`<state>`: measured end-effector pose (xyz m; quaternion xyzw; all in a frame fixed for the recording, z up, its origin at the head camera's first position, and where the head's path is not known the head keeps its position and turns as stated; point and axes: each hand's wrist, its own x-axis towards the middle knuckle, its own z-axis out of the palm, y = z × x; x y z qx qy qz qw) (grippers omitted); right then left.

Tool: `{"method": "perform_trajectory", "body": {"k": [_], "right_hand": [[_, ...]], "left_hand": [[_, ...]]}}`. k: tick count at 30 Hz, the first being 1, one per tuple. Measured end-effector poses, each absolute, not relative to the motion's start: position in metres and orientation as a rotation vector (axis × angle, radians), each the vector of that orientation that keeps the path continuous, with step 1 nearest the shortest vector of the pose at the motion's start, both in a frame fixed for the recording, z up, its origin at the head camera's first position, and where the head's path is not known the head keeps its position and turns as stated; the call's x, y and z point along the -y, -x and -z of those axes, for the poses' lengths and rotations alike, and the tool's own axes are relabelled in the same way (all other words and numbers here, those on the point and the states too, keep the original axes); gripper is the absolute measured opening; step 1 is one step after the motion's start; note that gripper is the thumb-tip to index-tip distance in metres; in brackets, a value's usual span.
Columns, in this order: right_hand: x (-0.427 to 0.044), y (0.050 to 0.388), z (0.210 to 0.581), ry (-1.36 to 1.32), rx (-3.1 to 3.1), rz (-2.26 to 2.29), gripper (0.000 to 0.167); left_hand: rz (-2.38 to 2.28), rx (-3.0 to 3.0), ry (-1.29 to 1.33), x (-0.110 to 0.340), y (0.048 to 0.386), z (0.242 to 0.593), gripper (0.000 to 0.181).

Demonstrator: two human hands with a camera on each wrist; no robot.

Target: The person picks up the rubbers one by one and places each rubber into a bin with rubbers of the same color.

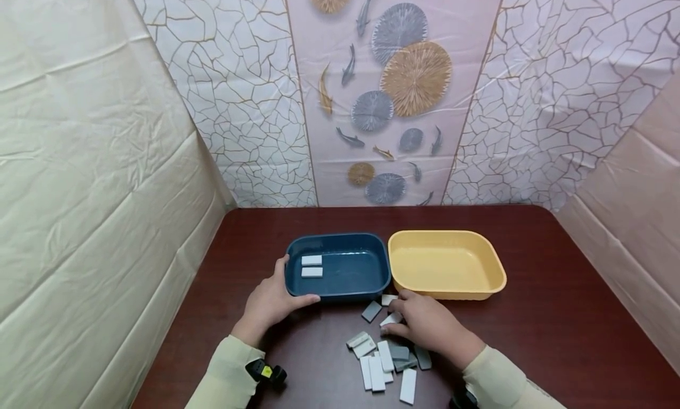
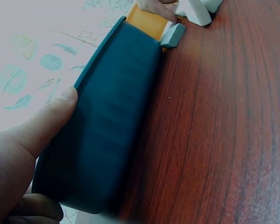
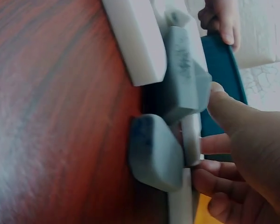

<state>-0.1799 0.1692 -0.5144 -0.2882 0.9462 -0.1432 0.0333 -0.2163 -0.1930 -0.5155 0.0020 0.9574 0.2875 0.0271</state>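
A dark blue tub [image 1: 340,294] stands on the table with two white blocks [image 1: 311,272] lying in its left part. My left hand [image 1: 273,297] grips the tub's left end, its thumb along the front rim and its fingers at the left side. In front of the tubs, my right hand [image 1: 427,321] pinches a white block [image 1: 391,319] between thumb and fingers, low over the table. The right wrist view shows grey blocks [image 3: 156,151] close beside that hand, partly hiding the thumb's grip. A grey block [image 1: 372,311] lies left of it.
A yellow tub [image 1: 446,295] adjoins the blue one on the right. Several white blocks [image 1: 376,373] and grey blocks [image 1: 398,353] lie in a loose, overlapping pile nearer me on the dark red table [image 1: 558,314]. Patterned cloth [image 1: 255,102] hangs behind the table.
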Motion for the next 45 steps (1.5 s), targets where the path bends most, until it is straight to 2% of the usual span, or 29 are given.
{"method": "perform_trajectory", "body": {"k": [3,14,30,45], "right_hand": [[-0.174,0.181,0.513,0.9,-2.866,0.466,0.036],[-0.185,0.18,0.512,1.038,-2.843,0.52,0.017],[-0.186,0.176,0.508,1.026,-2.874,0.56,0.017],[-0.169,0.181,0.467,1.056,-2.928,0.705,0.019]], "left_hand": [[-0.89,-2.952,-0.003,0.193,0.216,0.515,0.13],[-0.866,-2.952,-0.013,0.193,0.217,0.511,0.13],[-0.861,-2.95,-0.02,0.193,0.218,0.511,0.131],[-0.861,-2.95,-0.027,0.193,0.218,0.51,0.131]]}}
